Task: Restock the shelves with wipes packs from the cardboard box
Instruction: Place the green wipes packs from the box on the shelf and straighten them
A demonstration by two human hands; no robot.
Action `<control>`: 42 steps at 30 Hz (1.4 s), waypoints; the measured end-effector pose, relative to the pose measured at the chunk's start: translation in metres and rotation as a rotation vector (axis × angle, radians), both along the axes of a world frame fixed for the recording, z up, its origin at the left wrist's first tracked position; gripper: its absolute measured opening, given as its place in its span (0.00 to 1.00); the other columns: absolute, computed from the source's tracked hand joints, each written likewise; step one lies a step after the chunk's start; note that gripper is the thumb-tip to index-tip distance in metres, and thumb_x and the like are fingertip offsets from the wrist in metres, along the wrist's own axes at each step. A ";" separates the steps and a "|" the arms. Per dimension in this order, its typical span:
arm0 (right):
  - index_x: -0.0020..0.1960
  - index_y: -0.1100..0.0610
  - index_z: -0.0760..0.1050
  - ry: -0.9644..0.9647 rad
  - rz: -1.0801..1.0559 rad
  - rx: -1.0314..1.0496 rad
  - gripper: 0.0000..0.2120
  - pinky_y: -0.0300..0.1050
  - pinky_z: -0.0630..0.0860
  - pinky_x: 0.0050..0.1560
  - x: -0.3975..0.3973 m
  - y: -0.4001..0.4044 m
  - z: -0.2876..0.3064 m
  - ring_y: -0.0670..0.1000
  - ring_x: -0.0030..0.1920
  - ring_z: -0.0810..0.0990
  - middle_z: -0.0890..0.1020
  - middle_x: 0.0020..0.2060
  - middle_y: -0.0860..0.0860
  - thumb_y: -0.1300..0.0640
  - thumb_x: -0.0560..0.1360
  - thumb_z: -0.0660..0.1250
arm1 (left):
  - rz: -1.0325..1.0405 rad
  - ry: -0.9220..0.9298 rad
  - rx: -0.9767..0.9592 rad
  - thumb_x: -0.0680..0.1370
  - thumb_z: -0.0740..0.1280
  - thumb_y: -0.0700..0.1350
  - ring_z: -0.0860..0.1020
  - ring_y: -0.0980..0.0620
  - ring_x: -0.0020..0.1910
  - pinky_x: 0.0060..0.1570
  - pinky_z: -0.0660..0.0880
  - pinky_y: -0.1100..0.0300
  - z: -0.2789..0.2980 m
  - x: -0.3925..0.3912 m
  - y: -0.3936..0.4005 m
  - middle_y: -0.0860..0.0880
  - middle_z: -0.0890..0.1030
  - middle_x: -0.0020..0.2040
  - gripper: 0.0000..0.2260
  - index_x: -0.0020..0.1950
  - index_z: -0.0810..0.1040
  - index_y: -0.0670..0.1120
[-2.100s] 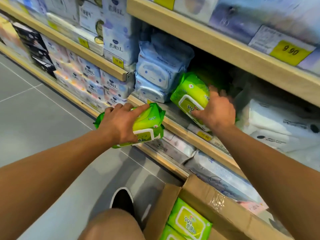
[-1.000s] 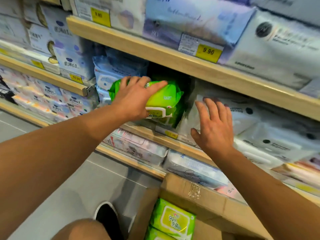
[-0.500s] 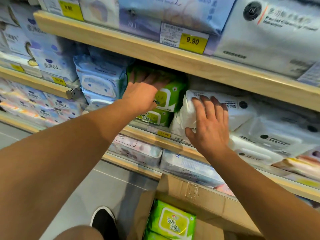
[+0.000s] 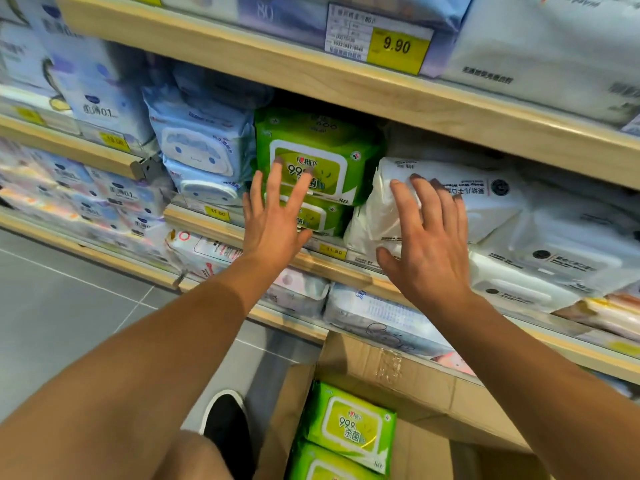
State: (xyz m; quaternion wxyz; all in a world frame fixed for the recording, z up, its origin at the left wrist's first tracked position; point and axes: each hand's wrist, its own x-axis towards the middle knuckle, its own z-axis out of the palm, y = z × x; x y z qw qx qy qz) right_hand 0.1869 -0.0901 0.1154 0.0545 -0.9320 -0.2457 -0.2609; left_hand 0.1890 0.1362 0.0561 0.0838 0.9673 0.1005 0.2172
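Two green wipes packs are stacked on the middle shelf [image 4: 228,221]: the upper pack [image 4: 322,147] on the lower pack [image 4: 325,220]. My left hand [image 4: 277,216] is flat in front of them, fingers spread, fingertips on the pack fronts, holding nothing. My right hand [image 4: 429,237] rests open on a white wipes pack [image 4: 450,195] to the right of the green stack. Below, the open cardboard box [image 4: 398,379] holds more green packs [image 4: 349,424], one above another.
Blue wipes packs [image 4: 201,147] stand left of the green stack. White packs [image 4: 554,251] fill the shelf to the right. A shelf board with a 9.90 price tag [image 4: 396,46] hangs just above. Grey tiled floor [image 4: 69,306] and my black shoe [image 4: 228,424] lie lower left.
My left hand carried a green pack to the shelf, set it on top of the other green pack and let go. My right hand moved onto the white pack beside them.
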 end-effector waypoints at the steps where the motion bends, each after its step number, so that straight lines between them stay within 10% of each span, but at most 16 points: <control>1: 0.75 0.54 0.60 0.000 0.000 0.003 0.43 0.59 0.52 0.75 0.001 0.000 -0.001 0.61 0.72 0.61 0.64 0.72 0.57 0.50 0.66 0.76 | 0.006 -0.016 -0.037 0.70 0.74 0.54 0.46 0.36 0.75 0.72 0.54 0.36 -0.003 0.005 -0.002 0.43 0.44 0.78 0.45 0.76 0.45 0.60; 13: 0.74 0.55 0.61 -0.022 0.023 0.088 0.42 0.60 0.49 0.74 0.006 0.001 -0.011 0.61 0.71 0.60 0.65 0.70 0.57 0.49 0.66 0.75 | 0.116 -0.259 -0.515 0.67 0.77 0.51 0.66 0.39 0.66 0.64 0.69 0.44 -0.021 0.010 -0.010 0.39 0.63 0.68 0.38 0.71 0.62 0.43; 18: 0.74 0.55 0.61 0.015 0.028 0.115 0.41 0.61 0.50 0.74 0.005 0.002 -0.008 0.62 0.70 0.61 0.66 0.70 0.57 0.48 0.67 0.75 | 0.119 -0.278 -0.979 0.67 0.76 0.58 0.57 0.47 0.74 0.64 0.62 0.57 0.005 0.012 -0.035 0.45 0.50 0.77 0.49 0.78 0.48 0.52; 25: 0.74 0.54 0.62 0.032 0.031 0.123 0.40 0.59 0.48 0.75 0.005 0.001 -0.007 0.61 0.71 0.61 0.66 0.70 0.56 0.48 0.66 0.75 | 0.337 -0.298 -1.652 0.58 0.74 0.68 0.62 0.42 0.73 0.62 0.71 0.40 0.025 0.042 -0.049 0.55 0.51 0.77 0.53 0.74 0.45 0.67; 31: 0.73 0.55 0.64 0.019 0.046 0.131 0.40 0.60 0.50 0.75 0.005 0.000 -0.008 0.61 0.70 0.61 0.67 0.69 0.57 0.50 0.66 0.76 | 0.335 -0.420 -1.805 0.49 0.76 0.70 0.68 0.43 0.69 0.56 0.74 0.37 0.024 0.059 -0.046 0.55 0.61 0.75 0.55 0.70 0.50 0.73; 42: 0.73 0.54 0.63 0.040 0.019 0.149 0.40 0.61 0.51 0.74 0.005 0.003 -0.010 0.59 0.71 0.59 0.66 0.70 0.56 0.50 0.66 0.76 | 0.460 -0.378 -1.888 0.61 0.76 0.62 0.73 0.43 0.60 0.57 0.73 0.47 0.017 0.072 -0.059 0.47 0.67 0.68 0.43 0.71 0.61 0.57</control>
